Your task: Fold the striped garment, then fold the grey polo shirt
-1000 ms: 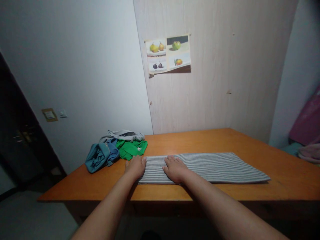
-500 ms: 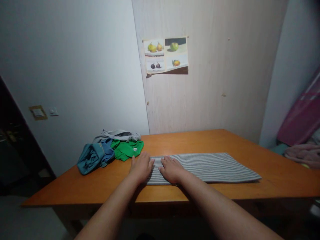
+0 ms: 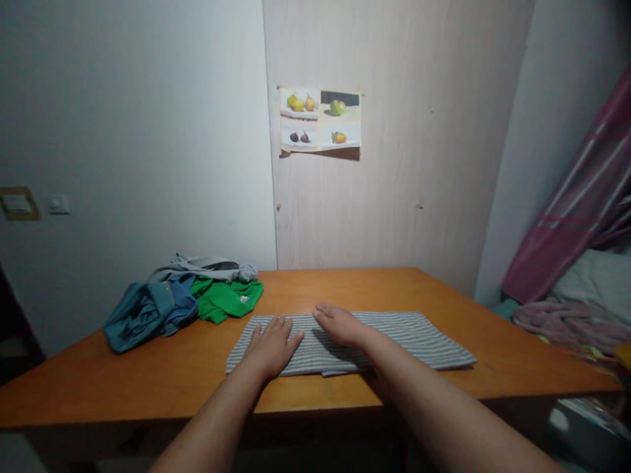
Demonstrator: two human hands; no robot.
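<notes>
A grey-and-white striped cloth (image 3: 414, 335), folded into a long strip, lies flat on the orange wooden table (image 3: 148, 384). My left hand (image 3: 272, 344) rests palm down on its left part, fingers spread. My right hand (image 3: 339, 323) lies flat on the cloth just to the right, near its far edge. Neither hand grips anything.
A pile of clothes sits at the table's far left: a blue garment (image 3: 142, 314), a green one (image 3: 227, 299) and a grey one (image 3: 207, 268). A fruit picture (image 3: 319, 119) hangs on the wall. Bedding and a pink striped cloth (image 3: 572, 210) lie to the right.
The view has swung to the right. My left hand has slid further onto the cloth, and my right hand has moved toward the cloth's far edge.
</notes>
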